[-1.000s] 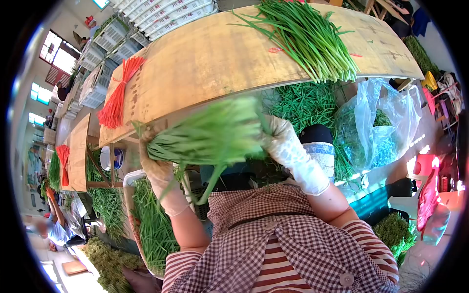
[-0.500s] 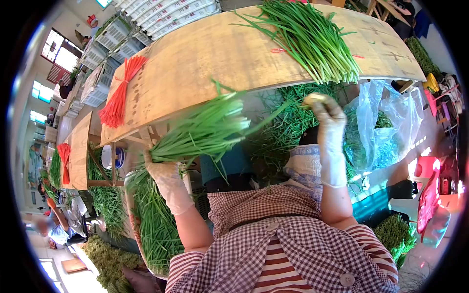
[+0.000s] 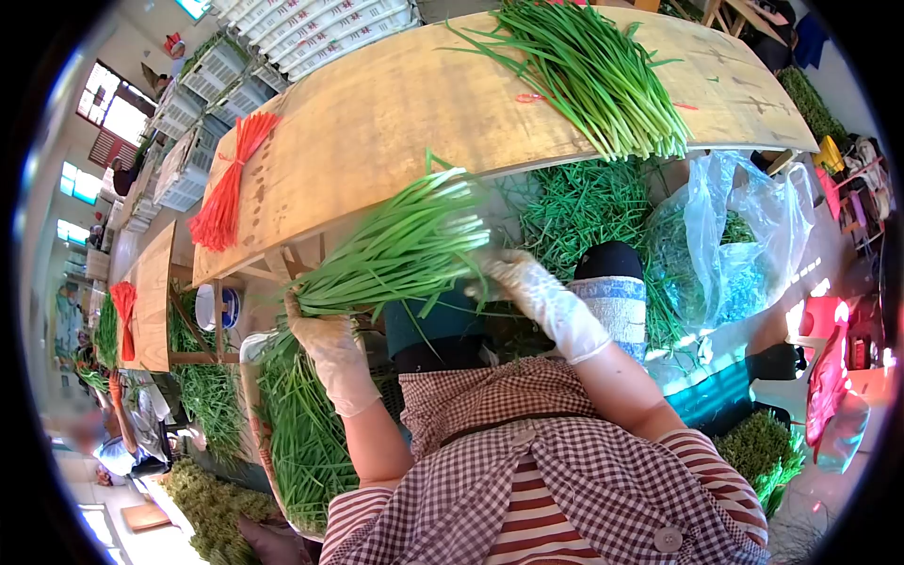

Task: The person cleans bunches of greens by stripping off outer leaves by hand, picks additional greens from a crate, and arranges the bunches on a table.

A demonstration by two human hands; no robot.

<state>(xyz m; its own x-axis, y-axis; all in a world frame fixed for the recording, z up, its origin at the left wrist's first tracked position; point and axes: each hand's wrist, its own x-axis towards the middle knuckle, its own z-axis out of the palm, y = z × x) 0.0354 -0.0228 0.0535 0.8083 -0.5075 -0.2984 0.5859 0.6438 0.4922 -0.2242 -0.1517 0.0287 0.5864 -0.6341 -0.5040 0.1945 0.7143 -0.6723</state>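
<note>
My left hand (image 3: 325, 344), in a pale glove, is closed round the leafy end of a bunch of long green stalks (image 3: 400, 250). The bunch lies nearly level over my lap, its white ends pointing right. Beside those ends is my gloved right hand (image 3: 513, 282); its fingertips are smeared by motion, so what they hold cannot be made out. A larger pile of green stalks (image 3: 603, 85) rests on the wooden table (image 3: 377, 122). Red ties (image 3: 231, 184) lie at the table's left end.
A basket of greens (image 3: 301, 433) stands by my left arm. Loose leaves (image 3: 593, 207) cover the floor under the table, beside a clear plastic bag (image 3: 730, 245). White crates (image 3: 320, 33) are stacked behind. A co-worker (image 3: 118, 433) is at the far left.
My right hand first swung out to the right with a thin leaf, then came back to the white ends of the bunch. My left hand has kept hold of the bunch.
</note>
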